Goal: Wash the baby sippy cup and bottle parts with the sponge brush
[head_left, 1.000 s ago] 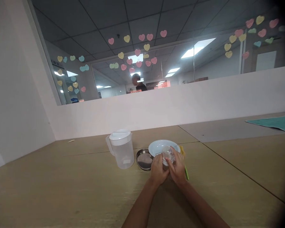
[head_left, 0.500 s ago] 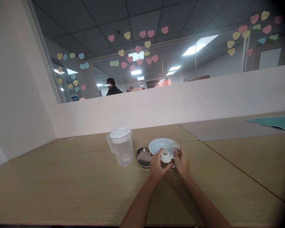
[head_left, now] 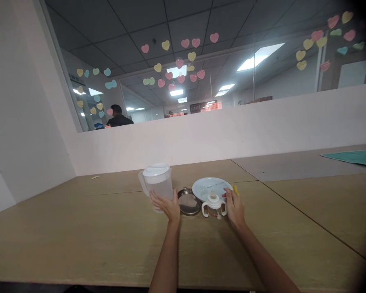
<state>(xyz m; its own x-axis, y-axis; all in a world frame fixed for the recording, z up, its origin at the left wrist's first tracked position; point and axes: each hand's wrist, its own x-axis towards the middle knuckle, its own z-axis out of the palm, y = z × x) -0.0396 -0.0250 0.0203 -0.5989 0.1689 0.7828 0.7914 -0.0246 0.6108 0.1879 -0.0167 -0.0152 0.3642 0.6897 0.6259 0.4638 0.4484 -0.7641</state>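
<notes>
My left hand (head_left: 167, 205) is wrapped around the lower front of a translucent white plastic pitcher (head_left: 160, 188), its thumb up along the right side. The pitcher stands upright with its lid on. My right hand (head_left: 235, 207) has its fingers curled at the right handle of a baby bottle (head_left: 214, 201), a clear one with a white collar, two white handles and a bare teat. The bottle stands upright. A yellow piece (head_left: 236, 190) shows behind my right fingers; what it belongs to is hidden.
Between pitcher and bottle lies a round steel dish (head_left: 189, 213). Behind the bottle is a pale blue plate (head_left: 201, 183) with a clear item on it. A green cloth (head_left: 354, 157) lies far right. Behind the low wall (head_left: 201, 142), a person (head_left: 119, 118) shows through glass.
My left hand has left the bottle and moved left onto the pitcher. My right hand stays by the bottle, whose handles now show. The person behind the glass has moved left.
</notes>
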